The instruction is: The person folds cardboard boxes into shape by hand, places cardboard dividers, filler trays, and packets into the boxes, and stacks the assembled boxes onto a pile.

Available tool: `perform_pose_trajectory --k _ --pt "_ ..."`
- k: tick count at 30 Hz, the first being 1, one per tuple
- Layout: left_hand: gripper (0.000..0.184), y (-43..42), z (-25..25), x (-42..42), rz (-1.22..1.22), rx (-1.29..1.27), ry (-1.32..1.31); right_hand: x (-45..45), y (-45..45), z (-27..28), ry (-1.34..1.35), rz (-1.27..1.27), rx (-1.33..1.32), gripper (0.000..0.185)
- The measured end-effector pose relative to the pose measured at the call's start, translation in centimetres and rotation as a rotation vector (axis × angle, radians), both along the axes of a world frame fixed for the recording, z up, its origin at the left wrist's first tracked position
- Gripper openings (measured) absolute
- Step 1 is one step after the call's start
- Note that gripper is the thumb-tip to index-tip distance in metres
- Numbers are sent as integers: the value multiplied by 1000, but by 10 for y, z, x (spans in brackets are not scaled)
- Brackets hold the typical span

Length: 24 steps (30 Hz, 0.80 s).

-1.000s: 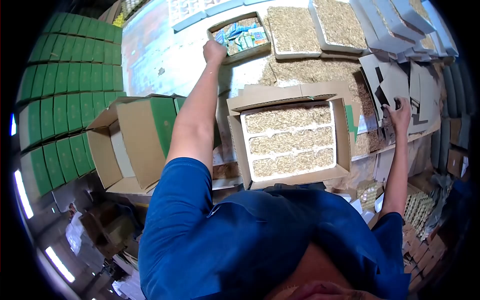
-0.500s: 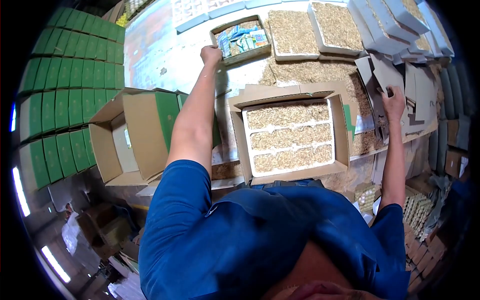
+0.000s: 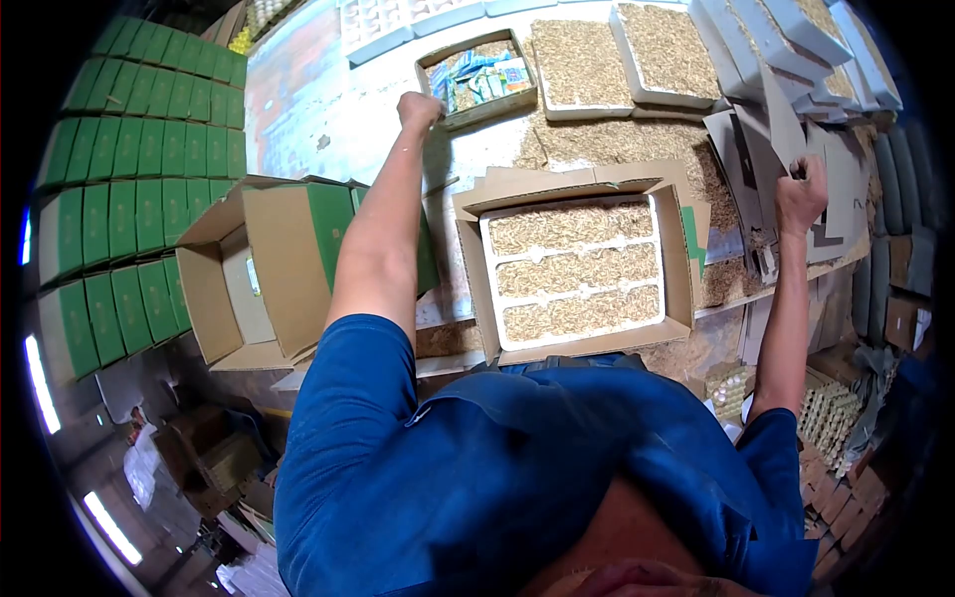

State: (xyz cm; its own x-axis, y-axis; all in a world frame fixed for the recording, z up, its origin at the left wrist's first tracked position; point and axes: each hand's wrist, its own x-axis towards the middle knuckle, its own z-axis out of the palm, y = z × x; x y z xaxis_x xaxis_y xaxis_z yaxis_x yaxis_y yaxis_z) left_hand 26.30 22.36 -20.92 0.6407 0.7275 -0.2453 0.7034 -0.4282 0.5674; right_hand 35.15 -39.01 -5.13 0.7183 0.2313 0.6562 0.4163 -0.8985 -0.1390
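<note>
Pale, scuffed worktable (image 3: 308,104) with green cardboard boxes (image 3: 144,209) stacked in rows at left. Centrally, an open brown carton (image 3: 678,274) with corrugated edges encloses a white, three-rowed tray (image 3: 541,257) filled with coarse, straw-coloured flakes. Beyond it, a shallow rectangular box (image 3: 492,109) contains crumpled blue-green packets (image 3: 487,80). Flat grey-brown cardboard pieces (image 3: 846,199) lean and overlap at right. Both arms extend forward, the left nearly straight across the table, the right reaching out along the side. Left hand (image 3: 420,109): fingers curled at the shallow box's near-left corner; whether they grip it cannot be told. Right hand (image 3: 801,199): fingers folded closed on the lower end of a tilted cardboard sheet (image 3: 783,129).
</note>
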Motion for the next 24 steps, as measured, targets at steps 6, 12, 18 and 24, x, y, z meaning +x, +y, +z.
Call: perform_pose_trajectory --k 6,12,18,24 --pt "14 7 -14 -4 -4 -120 -133 -58 78 52 -115 324 250 23" --pt "17 17 -27 -7 153 -362 -346 -135 126 77 -44 606 183 21" --pt "12 5 -6 -14 254 -405 -507 -221 156 73 181 876 39 13" --pt "14 -35 45 -33 241 -539 -775 -251 179 44 389 1129 -157 15"
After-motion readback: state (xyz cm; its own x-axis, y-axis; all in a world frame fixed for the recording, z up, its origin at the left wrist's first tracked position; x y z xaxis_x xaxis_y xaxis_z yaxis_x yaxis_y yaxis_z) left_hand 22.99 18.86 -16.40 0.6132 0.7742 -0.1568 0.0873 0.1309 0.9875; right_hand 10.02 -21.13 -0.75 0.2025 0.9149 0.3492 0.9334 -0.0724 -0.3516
